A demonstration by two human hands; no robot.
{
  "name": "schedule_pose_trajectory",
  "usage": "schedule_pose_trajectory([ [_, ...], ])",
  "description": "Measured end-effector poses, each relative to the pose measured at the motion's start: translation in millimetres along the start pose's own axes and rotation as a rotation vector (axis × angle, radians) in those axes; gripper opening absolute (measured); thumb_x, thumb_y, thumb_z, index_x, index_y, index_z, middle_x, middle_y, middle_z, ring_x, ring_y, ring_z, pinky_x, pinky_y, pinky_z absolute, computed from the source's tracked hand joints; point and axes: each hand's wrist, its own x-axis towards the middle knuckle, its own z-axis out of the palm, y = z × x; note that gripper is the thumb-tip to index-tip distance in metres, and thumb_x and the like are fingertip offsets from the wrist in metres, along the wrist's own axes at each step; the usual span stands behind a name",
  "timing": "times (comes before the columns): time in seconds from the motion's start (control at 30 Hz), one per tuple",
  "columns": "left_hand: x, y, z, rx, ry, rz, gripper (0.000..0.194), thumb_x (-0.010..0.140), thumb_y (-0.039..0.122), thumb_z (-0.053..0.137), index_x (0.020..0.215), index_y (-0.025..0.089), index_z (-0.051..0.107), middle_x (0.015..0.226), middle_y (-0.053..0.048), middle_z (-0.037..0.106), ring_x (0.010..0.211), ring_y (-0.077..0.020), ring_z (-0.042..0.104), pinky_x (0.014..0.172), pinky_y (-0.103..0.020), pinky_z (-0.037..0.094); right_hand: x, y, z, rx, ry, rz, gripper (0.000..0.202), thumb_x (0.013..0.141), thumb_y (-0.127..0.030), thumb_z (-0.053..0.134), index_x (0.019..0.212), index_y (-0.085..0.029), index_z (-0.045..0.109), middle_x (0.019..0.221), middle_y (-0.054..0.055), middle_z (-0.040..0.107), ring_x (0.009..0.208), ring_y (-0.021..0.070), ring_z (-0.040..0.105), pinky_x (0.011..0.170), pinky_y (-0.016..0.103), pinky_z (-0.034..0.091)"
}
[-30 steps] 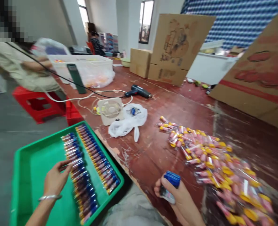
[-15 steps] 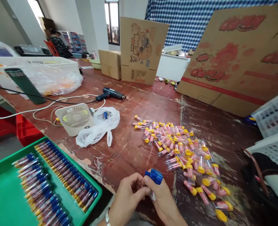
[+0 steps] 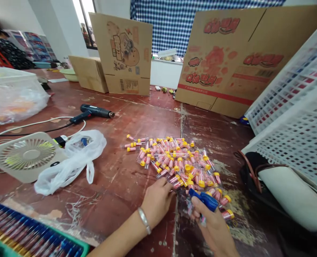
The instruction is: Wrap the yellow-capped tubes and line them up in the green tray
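My left hand (image 3: 157, 201), wearing a silver bracelet, reaches to the near edge of a heap of clear tubes (image 3: 181, 155) with yellow caps and pink contents. Its fingers are bent downward beside the nearest tubes and look apart, the tips partly hidden. To the right, my right hand (image 3: 214, 223) is closed around blue plastic pieces (image 3: 205, 200), which stick out above the thumb. Small clear and pinkish bits show below the blue pieces, too blurred to name. The green tray (image 3: 85, 246) at lower left holds rows of tubes with blue tops.
A white fan (image 3: 31, 155) and a white plastic bag (image 3: 69, 167) lie to the left, with a heat gun (image 3: 94, 110) and its cord behind. Cardboard boxes (image 3: 144, 78) stand at the back. White crates (image 3: 295, 135) and a dark bag (image 3: 262, 185) line the right side.
The view has swung right. My hands, together before, are now apart: the left has gone forward to the heap of tubes, while the right keeps the blue pieces.
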Motion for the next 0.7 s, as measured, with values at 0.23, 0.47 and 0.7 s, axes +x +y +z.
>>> schedule_pose_trajectory([
  [0.23, 19, 8, 27.5, 0.242, -0.056, -0.012, 0.025, 0.079, 0.007, 0.051, 0.100, 0.013, 0.063, 0.104, -0.018, 0.062, 0.100, -0.0328, 0.057, 0.074, -0.040, 0.050, 7, -15, -8, 0.076, 0.109, -0.052, 0.038, 0.049, -0.028, 0.091, 0.071, -0.020, 0.061, 0.054, -0.007, 0.049, 0.046, 0.0094, 0.041, 0.043, 0.023, 0.040],
  [0.47, -32, -25, -11.0, -0.275, 0.147, -0.193, 0.013, 0.077, 0.019, 0.060, 0.091, 0.021, 0.062, 0.085, -0.006, 0.067, 0.078, -0.0245, 0.062, 0.072, -0.034, 0.049, 13, 7, 4, 0.143, 0.048, -0.024, 0.038, 0.054, -0.028, 0.090, 0.064, -0.020, 0.055, 0.053, -0.009, 0.044, 0.046, 0.0084, 0.035, 0.044, 0.023, 0.036],
  [0.7, -83, -39, -29.2, -1.188, 0.228, -0.450, 0.022, 0.078, 0.038, 0.071, 0.088, 0.020, 0.063, 0.090, -0.004, 0.064, 0.089, -0.0225, 0.064, 0.072, -0.028, 0.052, 11, 33, 38, 0.131, -0.022, 0.046, 0.043, 0.055, -0.033, 0.089, 0.059, -0.021, 0.049, 0.050, -0.009, 0.039, 0.044, 0.0084, 0.032, 0.043, 0.024, 0.033],
])
